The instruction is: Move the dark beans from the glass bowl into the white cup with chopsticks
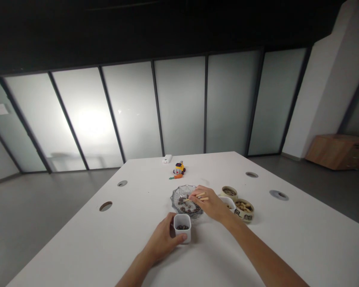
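Observation:
My left hand point(164, 237) is wrapped round a small white square cup point(182, 221), which stands on the table in front of me. Dark brown bean-like pieces point(182, 227) lie at the cup's bottom. Just beyond it sits a clear glass bowl point(176, 207) with similar dark pieces scattered inside. My right hand point(208, 202) grips a pair of light wooden chopsticks point(202, 196) over the bowl's right side. Their tips point down to the left among the dark pieces; whether they pinch one I cannot tell.
Right of my right hand stand a round pot of peanuts point(244, 208), another round pot point(229, 192) and a white cup point(229, 202). Farther back on the white table point(137, 223) are a yellow toy car point(179, 168), an orange carrot-like item point(176, 176) and a white box point(167, 158).

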Demonstrator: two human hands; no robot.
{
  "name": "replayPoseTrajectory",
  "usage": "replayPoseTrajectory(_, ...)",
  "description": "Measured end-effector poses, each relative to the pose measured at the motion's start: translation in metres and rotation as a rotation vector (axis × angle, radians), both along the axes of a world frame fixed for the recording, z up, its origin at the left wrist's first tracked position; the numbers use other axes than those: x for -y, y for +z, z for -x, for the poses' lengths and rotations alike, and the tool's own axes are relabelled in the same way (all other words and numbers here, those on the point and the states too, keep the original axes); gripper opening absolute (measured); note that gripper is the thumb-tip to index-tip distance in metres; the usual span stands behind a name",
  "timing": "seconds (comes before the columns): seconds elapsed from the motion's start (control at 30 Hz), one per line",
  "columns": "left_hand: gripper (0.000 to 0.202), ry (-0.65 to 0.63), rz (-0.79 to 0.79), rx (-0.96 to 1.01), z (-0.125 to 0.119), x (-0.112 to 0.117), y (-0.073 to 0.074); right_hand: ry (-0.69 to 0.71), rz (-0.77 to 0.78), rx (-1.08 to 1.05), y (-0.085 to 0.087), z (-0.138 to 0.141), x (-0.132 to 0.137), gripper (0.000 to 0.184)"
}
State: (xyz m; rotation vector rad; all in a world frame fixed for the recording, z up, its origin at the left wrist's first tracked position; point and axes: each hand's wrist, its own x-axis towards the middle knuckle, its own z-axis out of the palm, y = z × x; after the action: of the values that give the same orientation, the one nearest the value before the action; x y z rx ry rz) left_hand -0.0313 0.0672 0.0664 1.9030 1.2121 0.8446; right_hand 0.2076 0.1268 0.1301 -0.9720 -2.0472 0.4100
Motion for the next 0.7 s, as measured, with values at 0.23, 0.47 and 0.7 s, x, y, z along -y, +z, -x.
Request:
replayPoseTrajectory(0.23, 0.044, -0.011, -0.01, 0.005, 0.0, 0.0, -0.002, 0.008, -0.015, 0.01, -0.001, 0.001, 0.001, 0.04)
replayPoseTrajectory(0.47, 0.043, -0.009, 0.002, -0.005, 0.001, 0.0, -0.003, -0.025, -0.051, 0.065, 0.001, 0.002, 0.0, 0.037)
replayPoseTrajectory(0.7, 0.043, 0.014, 0.016, -0.038, -0.001, 0.001, 0.001, -0.057, -0.049, 0.125, 0.009, 0.007, 0.006, 0.035)
